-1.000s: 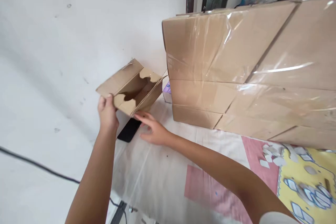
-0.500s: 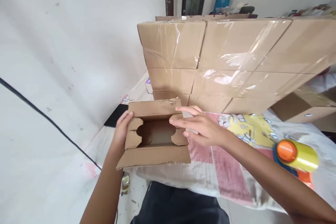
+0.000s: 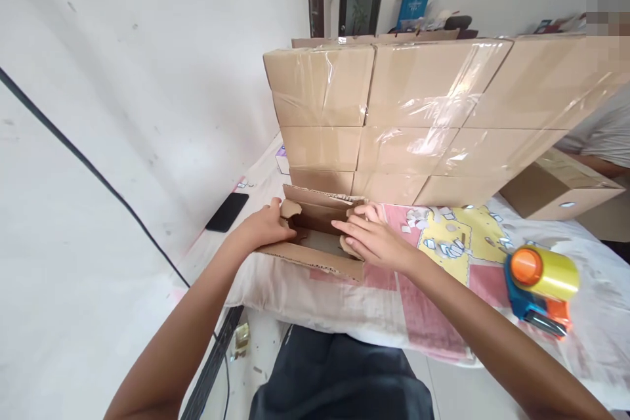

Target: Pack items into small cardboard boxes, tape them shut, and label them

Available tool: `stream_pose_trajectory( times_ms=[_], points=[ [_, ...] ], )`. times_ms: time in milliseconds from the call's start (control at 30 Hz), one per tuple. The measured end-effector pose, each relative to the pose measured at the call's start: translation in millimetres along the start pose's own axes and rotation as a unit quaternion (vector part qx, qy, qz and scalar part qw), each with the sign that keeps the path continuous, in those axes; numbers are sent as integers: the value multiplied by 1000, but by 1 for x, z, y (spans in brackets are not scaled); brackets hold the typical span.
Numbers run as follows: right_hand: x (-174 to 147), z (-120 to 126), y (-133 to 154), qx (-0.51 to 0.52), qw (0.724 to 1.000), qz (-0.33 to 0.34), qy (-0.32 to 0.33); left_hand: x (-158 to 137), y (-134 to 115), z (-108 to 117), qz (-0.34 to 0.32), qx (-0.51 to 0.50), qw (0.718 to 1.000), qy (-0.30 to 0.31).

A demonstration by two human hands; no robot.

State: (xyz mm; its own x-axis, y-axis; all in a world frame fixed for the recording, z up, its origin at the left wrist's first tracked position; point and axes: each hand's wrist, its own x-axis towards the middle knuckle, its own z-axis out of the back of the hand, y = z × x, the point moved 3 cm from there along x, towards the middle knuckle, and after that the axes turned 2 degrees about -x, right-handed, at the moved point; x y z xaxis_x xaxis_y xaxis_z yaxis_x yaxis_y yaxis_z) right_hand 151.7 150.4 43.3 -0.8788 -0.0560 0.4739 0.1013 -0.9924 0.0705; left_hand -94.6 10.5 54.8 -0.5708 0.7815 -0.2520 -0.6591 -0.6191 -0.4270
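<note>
An open cardboard box point(image 3: 315, 254) sits on the cloth-covered table, its long flaps raised and its short end flaps partly folded inward. The inside that shows holds nothing. My left hand point(image 3: 263, 226) grips the left end, thumb over the end flap and fingers at the far corner. At the right end, my right hand point(image 3: 377, 236) rests on the short flaps with fingers spread, the index stretched over the opening. Its outer fingers partly hide the flap below. To the right stands a tape dispenser point(image 3: 539, 285) with a yellow roll and an orange hub.
Behind the box rises a wall of taped cartons point(image 3: 408, 111). A black phone point(image 3: 227, 212) lies to the left, near the white wall. Paper scraps point(image 3: 416, 218) lie on the patterned cloth. Another carton point(image 3: 561, 187) is at right, beside a person's sleeve point(image 3: 608, 128).
The box has turned slightly and its long flaps stand more upright. My left hand has moved from the outer left side onto the end flaps; my right hand has come down onto the right flaps.
</note>
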Motion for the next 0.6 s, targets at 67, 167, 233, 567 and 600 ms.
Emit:
stream_pose_trajectory(
  times_ms=[67,167,233,567,600],
  points=[
    [-1,1,1,-6,1000,1,-19,-1,-11,0,24,106,994,-13],
    [-6,3,2,5,998,3,-57,1,-25,-5,40,133,990,-34],
    [-13,5,1,22,995,1,-93,2,-28,-8,36,125,991,-38],
    [-63,-8,0,90,949,-113,-280,38,33,28,-7,-177,979,104],
    [-67,-13,0,88,944,-130,-292,42,40,28,-15,-205,973,108]
  ],
)
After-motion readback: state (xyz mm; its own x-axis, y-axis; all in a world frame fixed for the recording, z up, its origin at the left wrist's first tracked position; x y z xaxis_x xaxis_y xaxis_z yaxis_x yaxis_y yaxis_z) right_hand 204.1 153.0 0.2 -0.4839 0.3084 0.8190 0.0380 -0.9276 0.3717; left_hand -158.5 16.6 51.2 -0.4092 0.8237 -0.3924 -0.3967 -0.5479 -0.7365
